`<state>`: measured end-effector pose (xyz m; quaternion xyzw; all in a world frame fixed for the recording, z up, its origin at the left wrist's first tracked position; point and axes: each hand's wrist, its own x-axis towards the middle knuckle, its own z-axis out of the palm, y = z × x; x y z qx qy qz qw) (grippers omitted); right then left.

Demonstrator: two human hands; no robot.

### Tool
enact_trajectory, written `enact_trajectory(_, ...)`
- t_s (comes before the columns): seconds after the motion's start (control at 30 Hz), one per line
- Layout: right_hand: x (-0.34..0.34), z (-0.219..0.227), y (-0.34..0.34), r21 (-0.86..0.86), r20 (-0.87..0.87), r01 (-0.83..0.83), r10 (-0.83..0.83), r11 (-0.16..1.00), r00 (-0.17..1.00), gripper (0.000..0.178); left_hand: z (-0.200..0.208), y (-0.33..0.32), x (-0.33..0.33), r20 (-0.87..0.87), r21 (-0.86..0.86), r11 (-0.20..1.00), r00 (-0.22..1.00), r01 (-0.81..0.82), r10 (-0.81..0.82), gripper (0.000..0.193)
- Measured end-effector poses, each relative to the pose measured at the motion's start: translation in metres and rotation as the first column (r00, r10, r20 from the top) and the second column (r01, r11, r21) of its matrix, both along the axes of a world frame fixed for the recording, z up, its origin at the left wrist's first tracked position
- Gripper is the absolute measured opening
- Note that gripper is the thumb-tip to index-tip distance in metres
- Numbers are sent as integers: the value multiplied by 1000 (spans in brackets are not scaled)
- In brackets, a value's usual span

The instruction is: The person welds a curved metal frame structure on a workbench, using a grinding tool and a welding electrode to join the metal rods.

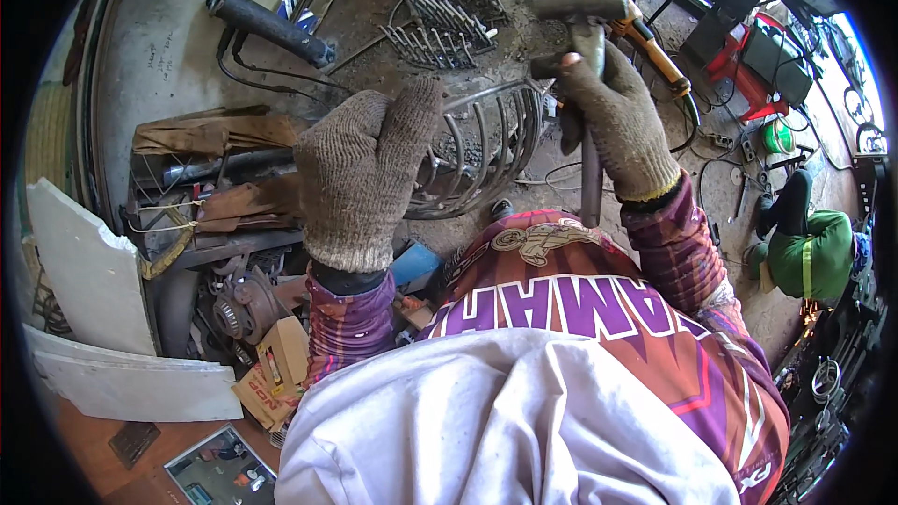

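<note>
Workshop ground [561, 154] is lying under a litter of metal, cables and tools. At the far left, broken white boards [84, 252] are standing near the left forearm, their ragged edges waiting to snag a sleeve. Brown cloth [234, 210] and a dark steel cylinder [271, 28] are crowding that side too. The left gloved hand [360, 164] is resting at the left end of a curved-bar steel frame [482, 131]; its fingers are hiding behind the glove's back, so I cannot tell whether they are gripping. Rows of upright metal pegs [435, 19] are standing just beyond. The frame is sitting between the hands, and the right gloved hand [613, 112] is closing firmly around a hammer [587, 37]. A glancing blow could be bruising the left fingers (knit gloves are offering little padding), or the bars could be rolling if poorly braced. Farther right, a corded orange power tool [655, 47] is blocking a wide swing, while a co-worker in green [823, 252] is crouching near flying sparks [809, 313].
</note>
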<state>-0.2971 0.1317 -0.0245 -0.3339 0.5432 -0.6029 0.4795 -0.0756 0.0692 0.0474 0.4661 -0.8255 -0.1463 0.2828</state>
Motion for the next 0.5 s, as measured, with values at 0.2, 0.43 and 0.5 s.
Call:
enact_trajectory(0.2, -14, -35, 3, 26, 40, -2, 1, 1000, 999, 41, 3, -10, 0, 4, 17, 999, 999, -51, 51, 47)
enact_trajectory(0.43, -10, -48, -1, 202, -14, -4, 7, 979, 1000, 35, 2, -27, 7, 59, 152, 983, 993, -106, 97, 54)
enact_trajectory(0.5, -12, -55, -6, 186, -58, 3, 8, 983, 998, 32, 2, -30, 9, 30, 174, 978, 993, -114, 110, 55)
